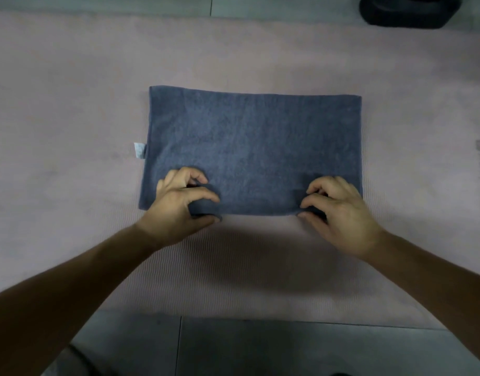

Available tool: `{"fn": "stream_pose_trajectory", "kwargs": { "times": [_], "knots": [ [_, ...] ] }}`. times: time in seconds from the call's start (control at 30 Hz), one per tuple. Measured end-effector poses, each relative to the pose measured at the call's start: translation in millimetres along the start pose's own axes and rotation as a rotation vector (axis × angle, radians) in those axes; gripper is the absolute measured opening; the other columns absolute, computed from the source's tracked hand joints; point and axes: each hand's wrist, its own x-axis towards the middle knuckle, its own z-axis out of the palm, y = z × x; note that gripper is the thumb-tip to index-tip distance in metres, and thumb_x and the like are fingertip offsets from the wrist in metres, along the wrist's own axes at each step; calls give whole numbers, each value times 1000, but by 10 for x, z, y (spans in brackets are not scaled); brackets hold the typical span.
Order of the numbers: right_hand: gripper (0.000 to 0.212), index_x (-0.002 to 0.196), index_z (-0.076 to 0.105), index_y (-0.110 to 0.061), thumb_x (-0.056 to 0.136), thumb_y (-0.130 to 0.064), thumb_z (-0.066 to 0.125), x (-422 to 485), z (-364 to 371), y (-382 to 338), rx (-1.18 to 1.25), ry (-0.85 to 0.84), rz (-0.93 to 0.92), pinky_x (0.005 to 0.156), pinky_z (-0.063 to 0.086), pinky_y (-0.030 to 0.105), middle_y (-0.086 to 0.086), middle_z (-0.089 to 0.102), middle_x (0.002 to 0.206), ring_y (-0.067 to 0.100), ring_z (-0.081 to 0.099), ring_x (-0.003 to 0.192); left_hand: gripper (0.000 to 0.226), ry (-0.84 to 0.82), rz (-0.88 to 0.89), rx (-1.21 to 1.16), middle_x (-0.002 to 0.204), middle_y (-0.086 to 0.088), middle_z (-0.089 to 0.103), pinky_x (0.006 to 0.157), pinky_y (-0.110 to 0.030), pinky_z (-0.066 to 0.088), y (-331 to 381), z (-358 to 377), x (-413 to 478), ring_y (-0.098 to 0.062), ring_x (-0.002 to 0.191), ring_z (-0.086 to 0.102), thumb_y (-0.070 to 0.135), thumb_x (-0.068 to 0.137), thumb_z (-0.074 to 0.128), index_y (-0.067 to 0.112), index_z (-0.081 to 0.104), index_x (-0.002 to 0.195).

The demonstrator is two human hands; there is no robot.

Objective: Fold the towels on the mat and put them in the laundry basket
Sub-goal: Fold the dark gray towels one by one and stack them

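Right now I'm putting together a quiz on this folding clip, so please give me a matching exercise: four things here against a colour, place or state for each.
Things:
1. towel
2. mat
3. tag
4. left hand

Descriptions:
a. white, at the towel's left edge
b. pinches the towel's near edge
c. blue-grey
d. pale pink

Pairs: 1-c, 2-d, 3-a, 4-b

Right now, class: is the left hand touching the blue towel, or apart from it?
Touching. The head view shows the left hand pinching the near edge of the blue towel between thumb and curled fingers.
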Motion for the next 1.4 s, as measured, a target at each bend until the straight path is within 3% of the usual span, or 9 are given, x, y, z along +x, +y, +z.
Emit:
{"fn": "stream_pose_trajectory", "kwargs": {
  "times": [0.23, 0.37, 0.57, 0.67, 0.8, 0.93, 1.07, 1.23, 1.4],
  "knots": [
    [15, 91, 66, -18, 90, -33, 65, 89, -143, -22, 148, -63, 92, 86, 48, 46, -8, 57, 98, 15, 52, 93, 44, 21, -44, 44, 113, 14, 48, 96, -35, 27, 59, -61, -3, -5, 110, 40, 58, 75, 54, 30, 78, 100],
    [20, 91, 67, -15, 90, -33, 61, 322, -434, -70, 141, -30, 123, 75, 46, 34, -8, 59, 86, 16, 55, 81, 39, 20, -59, 173, 112, 6, 68, 99, -45, 39, 151, -312, 217, -20, 110, 60, 47, 91, 45, 26, 73, 108],
    [20, 99, 69, -10, 95, -28, 62, 1219, -787, 257, -57, 22, 162, 81, 47, 37, 11, 70, 102, 32, 63, 92, 26, 22, -179, 651, 110, -8, 68, 99, -42, 30, 321, -682, 1315, -32, 106, 59, 20, 99, 46, 25, 67, 114],
    [27, 105, 68, -10, 99, -33, 55, 1632, -813, 407, -271, -10, 137, 92, 38, 42, 16, 68, 105, 37, 59, 98, 29, -34, -294, 637, 112, -12, 66, 99, -42, 31, 251, -624, 1711, -34, 108, 58, 15, 100, 43, 19, 63, 120],
    [22, 113, 65, -12, 100, -24, 51, 1859, -674, 464, -463, -87, 271, 96, 30, 40, 15, 63, 111, 34, 51, 108, 27, -18, -297, 597, 115, -14, 64, 96, -44, 33, 121, -523, 1879, -35, 110, 57, 19, 101, 42, 15, 61, 120],
    [34, 121, 60, -12, 100, -34, 46, 1681, -422, 258, -282, 95, 301, 97, 34, 44, 16, 59, 121, 35, 46, 116, 21, -30, -175, 583, 111, -14, 63, 95, -46, 34, 32, -515, 1905, -36, 105, 58, 20, 102, 41, 14, 55, 116],
    [42, 132, 56, -19, 99, -44, 47, 1637, -273, 219, -161, 27, 384, 106, 31, 47, 11, 56, 131, 34, 44, 124, 22, -44, -190, 577, 112, -15, 63, 96, -47, 35, -42, -542, 1936, -36, 104, 58, 28, 103, 41, 12, 50, 115],
    [28, 113, 63, -19, 98, -41, 54, 1806, -333, 425, -9, 46, 526, 106, 30, 47, 10, 54, 125, 34, 43, 121, 41, -83, -271, 531, 117, -13, 64, 99, -47, 33, -172, -684, 1912, -36, 110, 57, 53, 98, 42, 16, 55, 111],
    [25, 110, 64, -22, 97, -42, 55, 1877, -357, 426, -2, 16, 591, 105, 28, 47, 10, 53, 125, 34, 42, 122, 40, -263, -444, 356, 120, -11, 64, 93, -39, 41, -384, -1096, 1863, -33, 105, 55, 59, 75, 46, 27, 57, 97]
  ]
}}
